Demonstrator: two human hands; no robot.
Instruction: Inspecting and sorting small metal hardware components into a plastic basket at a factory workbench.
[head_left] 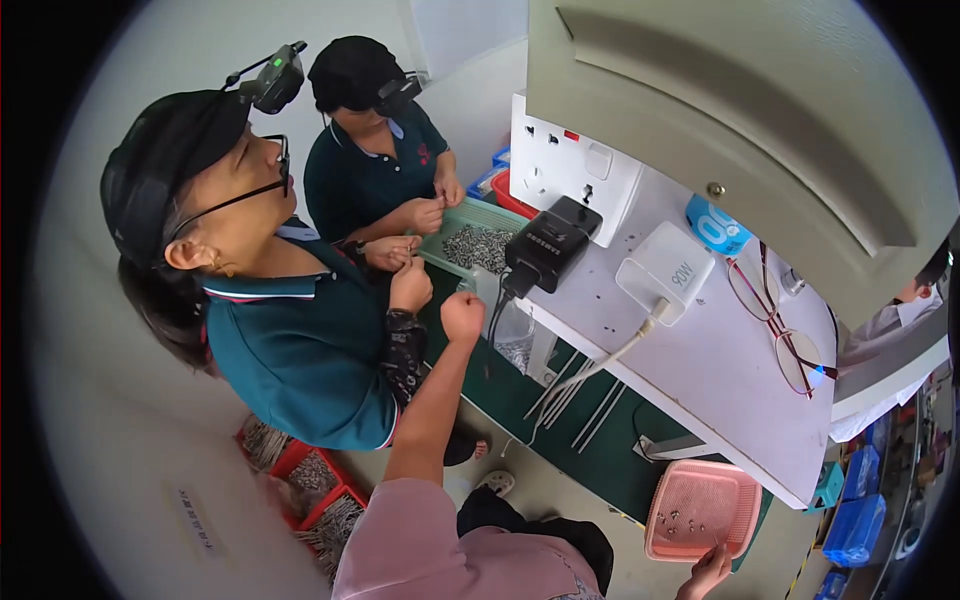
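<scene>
The left hand (462,318), at the middle of the frame, is raised and curled into a fist beside a clear plastic tub (517,338) at the edge of the dark green table mat (610,455). The right hand (708,572), at the lower right, is laid against the lower rim of a pink perforated plastic tray (742,500), in which a few small grey metal pieces (680,520) are scattered. The step in hand is judged to be the fetching of pieces from that tray. A fine pinch on a single piece would be called for next, with the tray kept level on the mat's edge.

Whether anything is pinched inside the fist cannot be told. The right hand is cut off by the lower edge, so its spread cannot be told either. The shape of the metal pieces is too small to be made out, and much of the mat is hidden under the white shelf (720,390)
</scene>
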